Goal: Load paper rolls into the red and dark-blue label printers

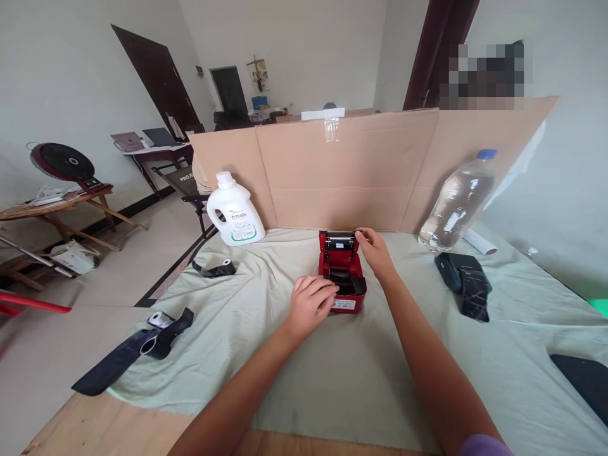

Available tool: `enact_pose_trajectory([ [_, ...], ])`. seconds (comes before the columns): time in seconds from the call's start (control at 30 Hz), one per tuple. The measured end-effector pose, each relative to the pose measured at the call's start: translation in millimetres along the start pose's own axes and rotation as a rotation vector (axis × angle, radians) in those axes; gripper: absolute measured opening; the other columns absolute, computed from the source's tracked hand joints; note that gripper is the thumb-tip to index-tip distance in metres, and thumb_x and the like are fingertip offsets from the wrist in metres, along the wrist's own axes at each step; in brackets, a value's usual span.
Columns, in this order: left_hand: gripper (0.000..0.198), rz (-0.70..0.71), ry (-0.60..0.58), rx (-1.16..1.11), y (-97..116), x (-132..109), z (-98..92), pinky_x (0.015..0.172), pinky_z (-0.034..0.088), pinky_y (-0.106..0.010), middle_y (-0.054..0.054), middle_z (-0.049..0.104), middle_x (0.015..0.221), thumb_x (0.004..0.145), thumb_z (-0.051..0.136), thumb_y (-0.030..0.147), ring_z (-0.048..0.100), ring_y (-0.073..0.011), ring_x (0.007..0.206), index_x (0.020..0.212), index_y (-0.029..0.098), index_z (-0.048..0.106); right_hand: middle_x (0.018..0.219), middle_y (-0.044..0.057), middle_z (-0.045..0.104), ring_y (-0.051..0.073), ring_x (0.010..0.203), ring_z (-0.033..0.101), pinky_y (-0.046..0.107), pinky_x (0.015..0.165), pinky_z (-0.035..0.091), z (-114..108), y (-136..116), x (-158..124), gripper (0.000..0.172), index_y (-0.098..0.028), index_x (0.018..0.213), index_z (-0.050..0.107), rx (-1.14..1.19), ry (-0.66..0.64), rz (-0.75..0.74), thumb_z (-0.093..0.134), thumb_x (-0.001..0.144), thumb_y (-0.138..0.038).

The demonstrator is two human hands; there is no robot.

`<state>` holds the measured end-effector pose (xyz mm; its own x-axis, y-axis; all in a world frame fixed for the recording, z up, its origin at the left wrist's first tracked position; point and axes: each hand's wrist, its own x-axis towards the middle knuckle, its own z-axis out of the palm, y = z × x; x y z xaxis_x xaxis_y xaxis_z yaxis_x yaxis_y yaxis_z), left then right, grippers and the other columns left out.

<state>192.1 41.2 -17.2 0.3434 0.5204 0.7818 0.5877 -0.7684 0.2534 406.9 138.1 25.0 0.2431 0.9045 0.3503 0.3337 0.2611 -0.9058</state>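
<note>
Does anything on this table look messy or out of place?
Yes. The clear bottle appears to lean tilted against the cardboard wall instead of standing. At left, a black ribbon roll lies unwound, trailing off the cloth.

White walls (285,38), dark door (156,82), pale floor (142,234), wooden side table (57,206), perhaps fan (61,161) atop.

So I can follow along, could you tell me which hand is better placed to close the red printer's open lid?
Right, probably: the right hand touches the raised lid of the red printer, while the left hand rests at its front.
</note>
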Motion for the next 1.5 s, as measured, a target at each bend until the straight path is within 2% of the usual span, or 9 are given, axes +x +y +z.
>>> enact_pose_trajectory([
  [0.13, 0.019, 0.040, -0.016, 0.015, 2.9, 0.1, -2.2, 0.086, 0.047, -0.036, -0.002, 0.076, 0.098, 0.092, 0.058, 0.017, 0.064, -0.0189, 0.096, 0.102, 0.025, 0.073, 0.100, 0.005, 0.070, 0.025, 0.102, 0.060, 0.043, 0.099, 0.044, 2.6, 19.4, -20.0, 0.024, -0.022, 0.084, 0.068, 0.174, 0.004, 0.044, 0.056, 0.081, -0.043],
  [0.27, 0.020, 0.086, -0.005, 0.028, 3.8, -1.5, -2.5, 0.087, 0.047, -0.037, -0.002, 0.076, 0.102, 0.091, 0.059, 0.017, 0.064, -0.0198, 0.098, 0.103, 0.026, 0.072, 0.138, 0.005, 0.058, 0.029, 0.128, 0.051, 0.048, 0.108, 0.041, -1.4, 46.0, -50.9, 0.047, -0.030, 0.122, 0.063, 0.279, -0.074, 0.159, 0.062, 0.075, -0.035],
  [0.37, 0.020, 0.039, -0.005, 0.039, 0.7, -2.0, -2.6, 0.092, 0.047, -0.038, -0.003, 0.072, 0.117, 0.091, 0.060, 0.023, 0.063, -0.0217, 0.107, 0.108, 0.027, 0.071, 0.146, 0.003, 0.054, 0.027, 0.136, 0.047, 0.047, 0.113, 0.038, 2.7, 58.3, -65.8, 0.055, -0.032, 0.132, 0.056, 0.467, -0.139, 0.189, 0.062, 0.077, -0.035],
  [0.5, 0.046, -0.138, -0.111, 0.023, -9.3, -1.3, -4.3, 0.105, 0.043, -0.043, -0.008, 0.065, 0.133, 0.090, 0.064, 0.036, 0.055, -0.0255, 0.125, 0.134, 0.024, 0.056, 0.145, 0.001, 0.056, 0.025, 0.137, 0.047, 0.044, 0.118, 0.034, 9.1, 56.3, -72.3, 0.052, -0.030, 0.133, 0.057, 0.544, -0.176, 0.123, 0.059, 0.081, -0.032],
  [0.73, 0.050, -0.241, -0.225, -0.034, -16.0, 2.4, -3.7, 0.105, 0.042, -0.044, -0.009, 0.065, 0.127, 0.091, 0.061, 0.036, 0.053, -0.0269, 0.125, 0.138, 0.022, 0.052, 0.146, 0.002, 0.056, 0.026, 0.137, 0.047, 0.046, 0.119, 0.033, 8.2, 51.2, -73.2, 0.052, -0.029, 0.132, 0.058, 0.529, -0.162, 0.128, 0.058, 0.080, -0.031],
  [0.93, 0.035, -0.233, -0.234, -0.082, -13.2, 6.1, -2.4, 0.108, 0.040, -0.044, -0.008, 0.059, 0.129, 0.092, 0.059, 0.031, 0.050, -0.0257, 0.127, 0.127, 0.027, 0.061, 0.149, 0.001, 0.053, 0.025, 0.140, 0.045, 0.045, 0.121, 0.031, 10.6, 64.4, -74.2, 0.053, -0.031, 0.136, 0.057, 0.558, -0.167, 0.126, 0.061, 0.083, -0.036],
  [1.1, 0.028, -0.249, -0.156, -0.154, -10.7, 8.5, 4.3, 0.107, 0.042, -0.045, -0.009, 0.057, 0.127, 0.092, 0.060, 0.025, 0.049, -0.0252, 0.126, 0.120, 0.026, 0.065, 0.148, 0.001, 0.054, 0.025, 0.138, 0.047, 0.045, 0.119, 0.034, 11.1, 66.0, -74.4, 0.054, -0.031, 0.137, 0.056, 0.527, -0.162, 0.121, 0.061, 0.086, -0.046],
  [1.23, 0.016, -0.261, -0.096, -0.191, -8.5, 11.0, 9.9, 0.108, 0.043, -0.046, -0.007, 0.058, 0.128, 0.092, 0.057, 0.018, 0.047, -0.0251, 0.128, 0.099, 0.026, 0.070, 0.148, 0.001, 0.054, 0.026, 0.139, 0.047, 0.045, 0.117, 0.038, 9.4, 59.7, -73.7, 0.054, -0.031, 0.137, 0.057, 0.480, -0.154, 0.133, 0.058, 0.088, -0.055],
  [1.5, 0.015, -0.139, -0.051, -0.195, -18.2, 1.8, 12.2, 0.109, 0.042, -0.049, -0.008, 0.062, 0.129, 0.093, 0.052, 0.016, 0.046, -0.0255, 0.134, 0.094, 0.023, 0.066, 0.150, 0.000, 0.052, 0.026, 0.142, 0.043, 0.048, 0.117, 0.038, 5.8, 55.2, -71.5, 0.051, -0.033, 0.136, 0.058, 0.480, -0.160, 0.160, 0.056, 0.090, -0.055],
])
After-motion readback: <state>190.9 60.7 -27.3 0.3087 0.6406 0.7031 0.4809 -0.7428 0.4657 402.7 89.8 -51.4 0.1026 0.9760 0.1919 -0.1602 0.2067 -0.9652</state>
